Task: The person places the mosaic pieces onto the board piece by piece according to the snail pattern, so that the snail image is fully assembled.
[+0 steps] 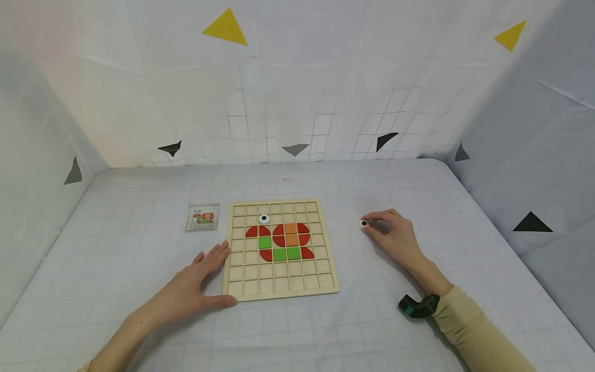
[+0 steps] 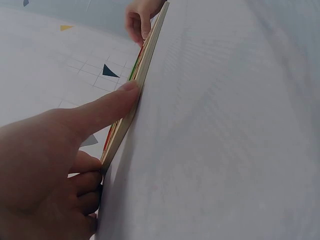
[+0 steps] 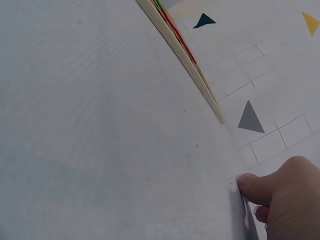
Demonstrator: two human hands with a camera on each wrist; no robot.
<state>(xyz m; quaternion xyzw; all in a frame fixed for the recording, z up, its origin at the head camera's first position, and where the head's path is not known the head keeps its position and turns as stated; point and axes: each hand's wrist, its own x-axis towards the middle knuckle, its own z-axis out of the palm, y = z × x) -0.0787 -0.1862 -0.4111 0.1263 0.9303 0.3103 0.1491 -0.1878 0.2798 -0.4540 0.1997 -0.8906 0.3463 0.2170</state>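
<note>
A square wooden grid board (image 1: 281, 281) lies flat in front of me. On it several red, green and orange pieces form a figure, with a round white eye piece (image 1: 264, 219) in a cell above its left part. My left hand (image 1: 188, 289) rests at the board's left side, thumb extended at the near left corner and fingertips along the left edge. To the right of the board, my right hand (image 1: 397, 240) pinches a second white eye piece (image 1: 364, 223) with a black centre between thumb and fingertips. In the right wrist view that piece is hidden behind the thumb (image 3: 255, 187).
A small pattern card (image 1: 202, 217) showing a coloured figure on a grid lies left of the board. The table has a pale gridded cover (image 1: 362, 330). White sheets with yellow, black and grey triangles rise behind and at both sides.
</note>
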